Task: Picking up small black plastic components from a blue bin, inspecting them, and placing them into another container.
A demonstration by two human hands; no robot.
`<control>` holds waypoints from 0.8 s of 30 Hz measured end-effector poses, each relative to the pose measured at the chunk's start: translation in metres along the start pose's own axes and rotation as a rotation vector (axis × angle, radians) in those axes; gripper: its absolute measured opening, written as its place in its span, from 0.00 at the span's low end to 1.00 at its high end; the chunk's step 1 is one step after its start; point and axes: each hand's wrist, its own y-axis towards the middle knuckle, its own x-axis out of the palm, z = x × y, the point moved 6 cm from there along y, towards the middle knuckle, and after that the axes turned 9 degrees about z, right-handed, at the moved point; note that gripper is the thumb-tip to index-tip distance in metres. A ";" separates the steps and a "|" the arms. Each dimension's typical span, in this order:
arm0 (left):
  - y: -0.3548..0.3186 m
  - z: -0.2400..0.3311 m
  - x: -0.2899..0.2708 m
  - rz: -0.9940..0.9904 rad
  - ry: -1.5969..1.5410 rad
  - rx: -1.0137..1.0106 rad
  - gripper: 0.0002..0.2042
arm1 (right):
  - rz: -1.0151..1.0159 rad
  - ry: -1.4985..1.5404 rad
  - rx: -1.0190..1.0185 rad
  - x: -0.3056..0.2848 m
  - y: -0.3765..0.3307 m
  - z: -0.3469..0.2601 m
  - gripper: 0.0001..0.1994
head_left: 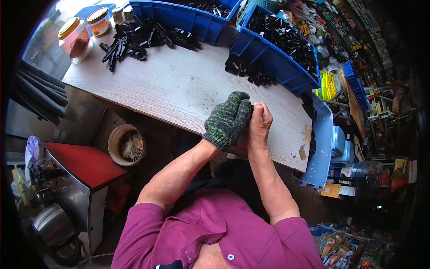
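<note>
My left hand (227, 119), in a dark green knitted glove, is closed in a fist over the near part of the table (174, 80). Pressed up against it is my bare right hand (260, 123), its fingers also curled in. Whatever lies between the two hands is hidden by the fingers. Beyond them to the right, a small heap of black plastic parts (251, 71) lies along a blue crate. A larger pile of similar black parts (127, 45) is spread at the far left of the table.
Two blue crates, one at the back (183, 20) and one at the right (280, 58), hold many black parts. Jars (74, 38) stand at the far left corner. A bucket (121, 154) and a red-topped cabinet (85, 161) are on the left; a pale blue tub (322, 148) adjoins the right edge.
</note>
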 end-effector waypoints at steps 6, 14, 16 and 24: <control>-0.003 -0.005 -0.001 0.019 -0.107 -0.062 0.14 | 0.043 0.159 0.248 -0.007 0.006 0.009 0.14; -0.005 0.002 0.005 0.028 0.044 0.079 0.13 | 0.698 0.150 0.402 -0.128 0.087 0.010 0.17; -0.004 0.006 0.008 0.003 0.057 0.067 0.13 | 0.747 0.066 0.370 -0.161 0.097 0.016 0.17; -0.006 0.005 0.007 0.022 0.101 0.073 0.12 | 0.237 -0.132 0.333 -0.096 0.113 0.034 0.17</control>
